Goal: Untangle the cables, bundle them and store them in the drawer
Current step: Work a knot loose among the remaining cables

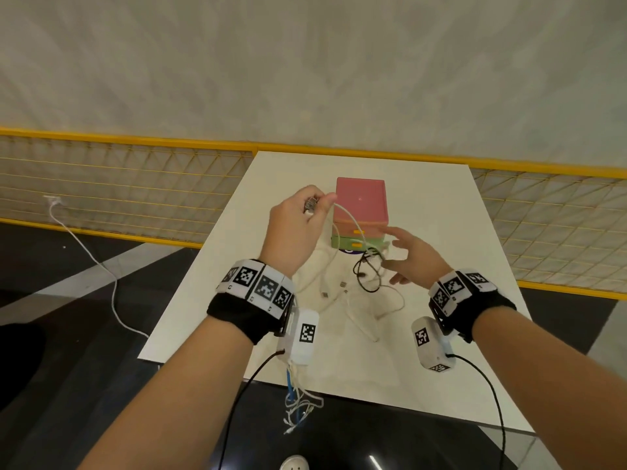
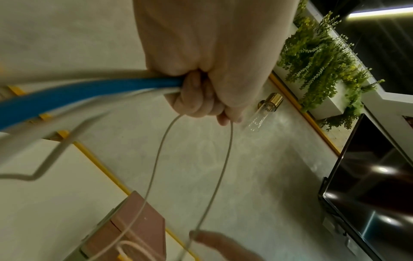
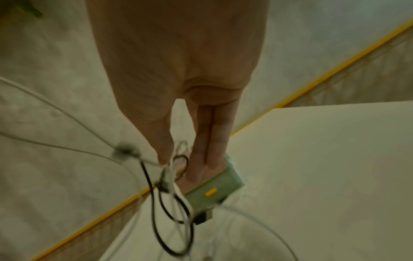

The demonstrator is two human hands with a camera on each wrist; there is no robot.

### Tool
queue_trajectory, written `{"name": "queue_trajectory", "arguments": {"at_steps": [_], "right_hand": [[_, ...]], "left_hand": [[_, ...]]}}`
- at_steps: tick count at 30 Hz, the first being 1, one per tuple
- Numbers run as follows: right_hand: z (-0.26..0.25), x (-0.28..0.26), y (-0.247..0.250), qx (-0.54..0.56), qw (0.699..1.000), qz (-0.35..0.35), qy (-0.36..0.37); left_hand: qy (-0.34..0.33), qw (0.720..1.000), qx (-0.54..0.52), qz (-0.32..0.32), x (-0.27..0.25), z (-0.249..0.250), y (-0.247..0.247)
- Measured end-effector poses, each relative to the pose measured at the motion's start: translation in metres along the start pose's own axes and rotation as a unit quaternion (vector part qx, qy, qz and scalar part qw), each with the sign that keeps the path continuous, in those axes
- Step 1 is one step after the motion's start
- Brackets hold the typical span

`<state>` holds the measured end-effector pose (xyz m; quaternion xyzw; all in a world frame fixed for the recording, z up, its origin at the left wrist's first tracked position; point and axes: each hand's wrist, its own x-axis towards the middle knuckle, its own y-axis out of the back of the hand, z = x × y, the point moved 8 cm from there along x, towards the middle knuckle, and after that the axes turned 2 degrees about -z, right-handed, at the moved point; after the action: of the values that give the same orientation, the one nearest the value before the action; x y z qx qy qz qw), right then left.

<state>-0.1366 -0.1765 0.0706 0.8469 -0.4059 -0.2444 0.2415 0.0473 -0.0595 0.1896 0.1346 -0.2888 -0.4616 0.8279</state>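
Note:
A small drawer box with a pink top and a green drawer with a yellow handle stands mid-table. My left hand is raised beside it, fist curled round a white cable and its metal plug. Two white strands hang from the left hand. My right hand hovers in front of the green drawer with straight, spread fingers. A tangled black cable and white strands hang at the right hand's thumb tip. More white cables lie loose on the table.
The white table has its far edge against a yellow mesh fence. Another white cable runs from a wall socket across the dark floor at left. Blue and white leads dangle from my left wrist device.

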Motion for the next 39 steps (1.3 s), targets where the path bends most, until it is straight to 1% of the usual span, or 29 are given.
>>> {"name": "queue_trajectory", "arguments": {"at_steps": [1,3,4,5,6,7,10,11,12,13,14,16,17,19,20,22,25,28,29,30,32,33,34,35,37,38,39], "right_hand": [[-0.012,-0.001,0.002,-0.023,0.999,0.012,0.028],[-0.041,-0.004,-0.003,-0.061,0.991,0.017,0.118],[-0.055,-0.006,-0.012,-0.056,0.985,0.009,0.165],[-0.065,-0.009,-0.023,-0.043,0.98,-0.005,0.196],[-0.068,-0.008,-0.033,-0.036,0.977,-0.016,0.208],[-0.066,-0.006,-0.041,-0.039,0.978,-0.022,0.203],[-0.041,0.003,-0.065,-0.116,0.981,-0.049,0.146],[-0.034,0.003,-0.068,-0.105,0.985,-0.052,0.128],[-0.03,0.002,-0.067,-0.07,0.989,-0.037,0.122],[-0.032,-0.002,-0.063,-0.018,0.991,-0.007,0.133],[-0.04,-0.008,-0.057,0.037,0.986,0.025,0.16],[-0.066,-0.023,-0.046,0.108,0.96,0.07,0.249],[-0.08,-0.029,-0.044,0.113,0.948,0.076,0.287],[-0.097,-0.03,-0.048,0.083,0.942,0.062,0.321],[-0.098,-0.025,-0.054,0.051,0.944,0.041,0.324],[-0.085,-0.009,-0.068,-0.026,0.953,0.007,0.301],[-0.049,0.013,-0.069,-0.096,0.968,0.018,0.231],[-0.028,0.026,-0.062,-0.155,0.975,0.0,0.16],[-0.026,0.029,-0.058,-0.174,0.974,-0.003,0.147],[-0.026,0.031,-0.054,-0.184,0.972,-0.001,0.145],[-0.032,0.031,-0.044,-0.182,0.969,0.022,0.164],[-0.037,0.03,-0.038,-0.185,0.965,0.042,0.179],[-0.044,0.027,-0.033,-0.192,0.959,0.062,0.199],[-0.053,0.022,-0.03,-0.203,0.951,0.077,0.222],[-0.072,0.01,-0.026,-0.213,0.933,0.091,0.275],[-0.08,0.005,-0.025,-0.211,0.928,0.09,0.294],[-0.086,0.0,-0.025,-0.208,0.925,0.086,0.307]], "left_hand": [[0.002,1.0,-0.004,-0.013,0.001,0.0,-0.003],[0.001,0.999,-0.012,-0.05,0.001,0.004,-0.012],[-0.003,0.998,-0.015,-0.068,0.0,0.008,-0.017],[-0.008,0.997,-0.021,-0.08,0.0,0.012,-0.02],[-0.012,0.996,-0.029,-0.08,0.0,0.016,-0.021],[-0.013,0.997,-0.038,-0.066,0.001,0.019,-0.018],[-0.018,0.997,-0.079,0.014,0.007,0.027,0.01],[-0.02,0.995,-0.092,0.036,0.01,0.028,0.02],[-0.022,0.993,-0.1,0.05,0.013,0.03,0.028],[-0.024,0.993,-0.1,0.055,0.016,0.03,0.033],[-0.026,0.994,-0.094,0.052,0.019,0.03,0.035],[-0.021,0.996,-0.079,0.033,0.02,0.025,0.031],[-0.018,0.997,-0.073,0.022,0.02,0.022,0.027],[-0.01,0.998,-0.067,0.01,0.017,0.019,0.019],[-0.009,0.998,-0.068,0.01,0.016,0.02,0.017],[-0.007,0.997,-0.08,0.023,0.014,0.021,0.018],[0.0,0.992,-0.108,0.059,0.014,0.019,0.028],[0.007,0.992,-0.11,0.069,0.013,0.014,0.031],[0.011,0.992,-0.104,0.075,0.013,0.01,0.032],[0.015,0.992,-0.091,0.087,0.013,0.005,0.033],[0.022,0.993,-0.042,0.104,0.012,-0.006,0.035],[0.015,0.996,0.001,0.091,0.012,-0.007,0.032],[-0.001,0.997,0.052,0.048,0.01,-0.005,0.022],[-0.018,0.995,0.101,-0.02,0.007,-0.002,0.006],[-0.036,0.969,0.185,-0.158,-0.007,0.0,-0.034],[-0.039,0.956,0.213,-0.199,-0.011,-0.005,-0.05],[-0.034,0.948,0.231,-0.218,-0.012,-0.013,-0.06]]}}
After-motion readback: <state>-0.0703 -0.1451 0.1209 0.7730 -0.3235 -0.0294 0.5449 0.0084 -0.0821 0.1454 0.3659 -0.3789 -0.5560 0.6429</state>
